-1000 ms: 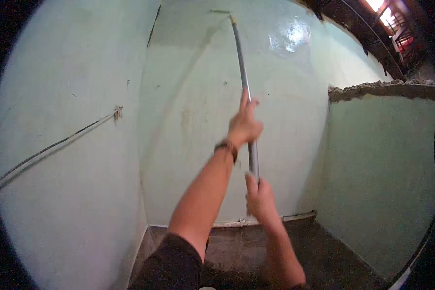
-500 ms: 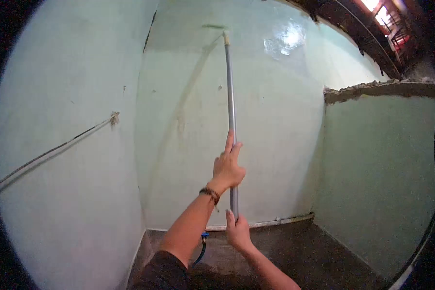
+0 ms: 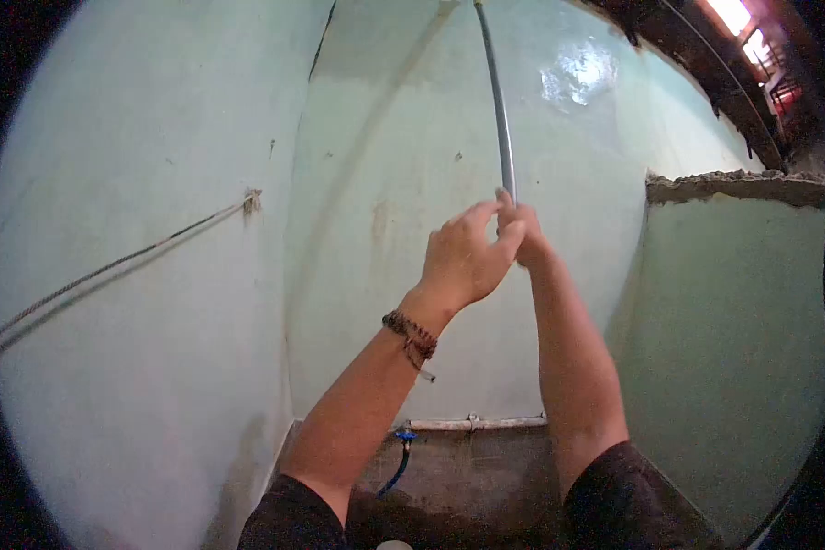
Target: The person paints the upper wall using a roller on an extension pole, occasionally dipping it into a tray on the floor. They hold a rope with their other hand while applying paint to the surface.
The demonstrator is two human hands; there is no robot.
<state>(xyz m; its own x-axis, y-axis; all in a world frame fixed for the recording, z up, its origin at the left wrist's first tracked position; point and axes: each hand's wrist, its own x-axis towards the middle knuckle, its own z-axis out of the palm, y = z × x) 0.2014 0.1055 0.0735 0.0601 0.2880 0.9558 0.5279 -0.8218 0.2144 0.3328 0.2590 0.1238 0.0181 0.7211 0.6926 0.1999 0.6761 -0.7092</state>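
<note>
A long grey metal pole (image 3: 502, 119) rises steeply against the pale green wall; its top end runs out of the frame. My right hand (image 3: 521, 231) is closed around the pole's lower part, partly hidden behind my left hand. Just left of it, my left hand (image 3: 463, 257) has its fingers and thumb apart, close to the pole and overlapping the right hand in view. Whether its fingertips touch the pole is hard to see. A dark beaded bracelet (image 3: 411, 333) circles my left wrist.
A rope (image 3: 119, 273) is fixed to the left wall (image 3: 156, 394). Low on the far wall runs a white pipe (image 3: 500, 424) with a blue tap (image 3: 405, 434) and dark hose. At right stands a shorter green wall (image 3: 733, 339) with a rough broken top (image 3: 733, 188).
Both hands have risen, the right one most, and the pole has moved up and right in view. Its top end has left the frame. My left hand has loosened from the pole.
</note>
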